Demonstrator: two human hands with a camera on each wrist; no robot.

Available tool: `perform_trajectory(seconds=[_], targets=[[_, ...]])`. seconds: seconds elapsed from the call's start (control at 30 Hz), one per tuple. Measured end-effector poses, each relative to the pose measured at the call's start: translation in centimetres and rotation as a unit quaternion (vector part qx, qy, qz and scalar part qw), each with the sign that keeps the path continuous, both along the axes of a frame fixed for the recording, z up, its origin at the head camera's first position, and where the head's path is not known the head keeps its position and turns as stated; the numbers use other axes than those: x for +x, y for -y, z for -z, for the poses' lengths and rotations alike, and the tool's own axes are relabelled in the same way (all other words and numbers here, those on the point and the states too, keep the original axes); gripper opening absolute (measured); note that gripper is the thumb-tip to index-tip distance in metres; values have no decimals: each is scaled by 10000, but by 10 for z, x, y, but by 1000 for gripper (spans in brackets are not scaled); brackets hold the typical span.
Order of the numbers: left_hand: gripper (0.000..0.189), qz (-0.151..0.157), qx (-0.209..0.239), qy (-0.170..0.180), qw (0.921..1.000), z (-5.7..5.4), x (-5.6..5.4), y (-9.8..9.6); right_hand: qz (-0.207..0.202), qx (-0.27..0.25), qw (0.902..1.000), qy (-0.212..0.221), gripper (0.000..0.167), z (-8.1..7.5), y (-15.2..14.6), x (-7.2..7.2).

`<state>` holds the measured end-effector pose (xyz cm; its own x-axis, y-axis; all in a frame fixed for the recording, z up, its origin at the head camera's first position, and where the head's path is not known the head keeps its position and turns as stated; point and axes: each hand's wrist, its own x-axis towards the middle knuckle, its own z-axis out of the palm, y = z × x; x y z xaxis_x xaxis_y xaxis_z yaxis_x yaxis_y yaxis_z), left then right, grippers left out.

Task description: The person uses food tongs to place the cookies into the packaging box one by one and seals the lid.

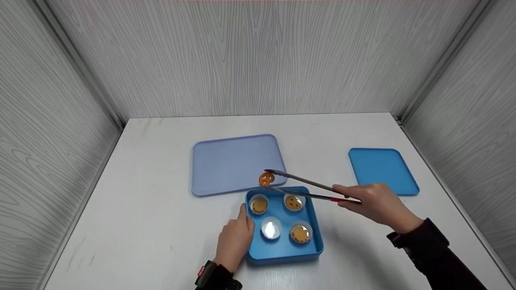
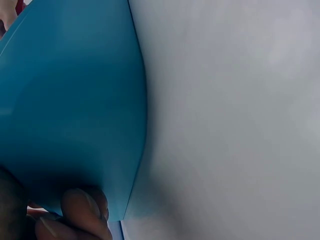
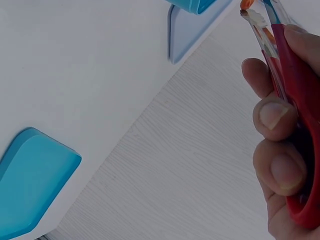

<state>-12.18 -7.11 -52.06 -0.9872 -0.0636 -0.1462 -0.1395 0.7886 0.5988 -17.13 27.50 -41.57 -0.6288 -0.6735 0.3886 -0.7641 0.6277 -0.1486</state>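
My right hand point(image 1: 379, 203) grips a pair of tongs point(image 1: 308, 180) with red handles, also plain in the right wrist view. Between the tips is a small orange-brown, pretzel-like piece with holes point(image 1: 266, 179), above the far left rim of a blue box point(image 1: 282, 251). Several white paper cups point(image 1: 271, 228) stand in the box. Golden pieces lie in the back left, back right and front right cups; the front left one shows only white. My left hand point(image 1: 235, 239) holds the box's left wall, thumb at the rim, index finger stretched along the side.
Behind the box lies a flat lavender tray point(image 1: 234, 163). A smaller blue tray point(image 1: 383, 169) is at the right of the white table point(image 1: 149, 225). Grey wood-grain walls point(image 1: 258, 60) enclose the table at the back and both sides.
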Motion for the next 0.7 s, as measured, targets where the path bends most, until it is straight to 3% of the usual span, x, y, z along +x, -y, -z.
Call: perform_trajectory(seconds=[0.23,0.7], targets=[[53,95,93,-333,9994,2,2,1,-89,85,9999,74,50,-5,-12,18],[53,94,-2,-115,9999,1,-1,0,-581,136,9967,553,54,-5,-21,38]])
